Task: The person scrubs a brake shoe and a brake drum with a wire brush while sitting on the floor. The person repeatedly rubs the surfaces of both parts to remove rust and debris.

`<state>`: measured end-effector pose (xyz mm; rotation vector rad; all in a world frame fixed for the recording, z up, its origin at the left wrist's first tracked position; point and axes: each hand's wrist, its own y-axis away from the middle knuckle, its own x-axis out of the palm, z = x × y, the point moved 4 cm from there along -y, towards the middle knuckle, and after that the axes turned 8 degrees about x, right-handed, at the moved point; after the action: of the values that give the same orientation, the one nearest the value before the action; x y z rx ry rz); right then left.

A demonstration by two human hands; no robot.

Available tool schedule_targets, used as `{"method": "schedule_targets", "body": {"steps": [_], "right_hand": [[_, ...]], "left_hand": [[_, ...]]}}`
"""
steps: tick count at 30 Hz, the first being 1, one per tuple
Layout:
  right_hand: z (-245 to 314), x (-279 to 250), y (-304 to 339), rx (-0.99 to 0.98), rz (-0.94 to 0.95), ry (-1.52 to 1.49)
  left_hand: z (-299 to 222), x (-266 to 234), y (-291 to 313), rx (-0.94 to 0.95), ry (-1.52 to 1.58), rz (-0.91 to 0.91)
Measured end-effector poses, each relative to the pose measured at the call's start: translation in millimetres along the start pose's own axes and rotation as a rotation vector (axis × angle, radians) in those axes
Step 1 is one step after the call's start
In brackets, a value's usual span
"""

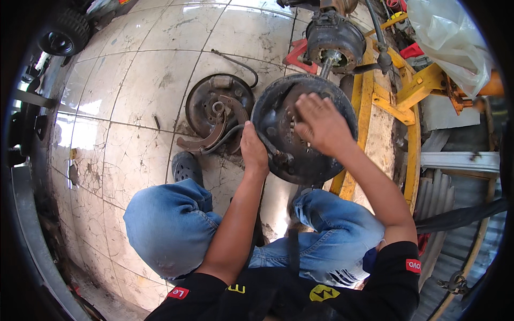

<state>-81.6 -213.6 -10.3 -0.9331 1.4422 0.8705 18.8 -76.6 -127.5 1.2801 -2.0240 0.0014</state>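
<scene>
A large round black brake backing plate (276, 99) is tilted up in front of me, with brown rust across its middle. My left hand (254, 148) grips its left rim, the thumb at the edge and the fingers mostly hidden behind. Across its face lies my right hand (324, 124), open, fingers stretched out and slightly blurred. A black hose (266, 143) bends from a fitting on the plate toward the floor. Left of it, a second, rusty backing plate (197, 109) rests on the tiles, with curved brake shoes (217, 131) on and beside it.
Beyond the held plate, an axle hub (334, 40) with a protruding shaft stands near a red stand (300, 56). Yellow metal frames (411, 160) run along the right. A bent rod (239, 65) lies behind the floor plate. A tyre (64, 35) sits far left.
</scene>
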Motion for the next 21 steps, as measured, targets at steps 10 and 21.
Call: {"method": "schedule_targets", "body": {"steps": [10,21], "right_hand": [[14,6,10,0.084,0.089,-0.014],[32,4,12,-0.115,0.062,-0.181]], "left_hand": [[-14,9,10,-0.031,0.058,-0.001],[-9,6,1,-0.042,0.106,0.003]]}}
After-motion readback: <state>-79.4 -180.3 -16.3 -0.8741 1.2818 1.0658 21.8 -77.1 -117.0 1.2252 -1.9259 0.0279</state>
